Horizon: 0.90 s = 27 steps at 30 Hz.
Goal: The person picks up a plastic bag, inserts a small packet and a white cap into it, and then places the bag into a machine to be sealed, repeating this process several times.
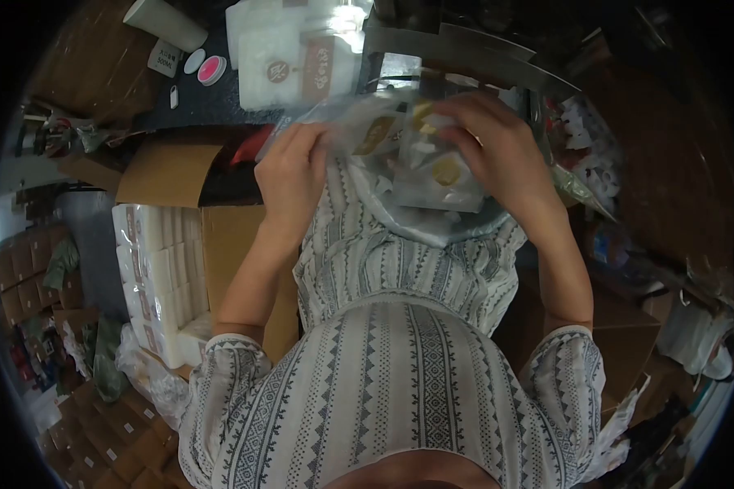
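Observation:
My left hand (292, 167) is closed, with fingertips pinched at the edge of a clear plastic packet (375, 130) that has a gold mark and is blurred by motion. My right hand (497, 147) reaches in from the other side, thumb and fingers curled at another small clear packet (422, 114) with a gold spot. Below them, in my lap, lies an open clear plastic bag (432, 231). Inside it rests a flat clear packet (446, 173) with a round gold label. Exact contact at the fingertips is smeared.
White printed packs (298, 69) lie on the dark table (212, 102), near a pink-topped round tub (212, 70) and a white cup (165, 24). At left stands an open cardboard box (232, 269) beside stacked white packs (167, 269). A bag of white and red pieces (583, 138) sits at right.

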Tool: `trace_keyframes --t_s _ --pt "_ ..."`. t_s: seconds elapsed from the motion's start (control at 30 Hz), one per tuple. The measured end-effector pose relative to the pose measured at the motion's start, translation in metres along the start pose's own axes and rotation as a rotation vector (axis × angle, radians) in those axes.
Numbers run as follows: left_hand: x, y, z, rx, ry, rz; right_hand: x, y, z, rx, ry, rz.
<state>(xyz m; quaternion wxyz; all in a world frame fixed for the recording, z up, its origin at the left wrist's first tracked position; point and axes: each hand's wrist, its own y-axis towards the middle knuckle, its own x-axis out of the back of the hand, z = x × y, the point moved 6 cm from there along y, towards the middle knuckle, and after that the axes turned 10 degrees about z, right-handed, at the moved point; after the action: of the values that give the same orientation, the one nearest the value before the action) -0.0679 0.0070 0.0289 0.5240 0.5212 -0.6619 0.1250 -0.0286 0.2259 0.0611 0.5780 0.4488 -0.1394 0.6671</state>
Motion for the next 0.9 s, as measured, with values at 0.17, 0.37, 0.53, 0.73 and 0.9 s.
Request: trace_keyframes --t_s 0.17,0.37,0.53,0.73,0.9 --pt "-0.022 -0.005 -0.031 -0.189 -0.197 0.217 -0.008 -0.001 -0.005 -0.075 0.242 0.2" --pt "-0.108 0.022 -0.029 0.443 -0.866 0.727 0.01 -0.031 -0.051 -0.382 0.358 -0.039" --pt "-0.144 0.048 -0.024 0.621 -1.393 0.575 -0.014 -0.064 -0.016 -0.474 0.696 0.217" --pt "-0.112 0.044 -0.018 0.422 -1.153 0.593 -0.16 -0.048 -0.008 -0.075 0.238 0.43" --pt "-0.051 0.073 0.054 0.377 -0.768 0.446 -0.229 -0.005 -0.066 0.029 -0.248 0.063"
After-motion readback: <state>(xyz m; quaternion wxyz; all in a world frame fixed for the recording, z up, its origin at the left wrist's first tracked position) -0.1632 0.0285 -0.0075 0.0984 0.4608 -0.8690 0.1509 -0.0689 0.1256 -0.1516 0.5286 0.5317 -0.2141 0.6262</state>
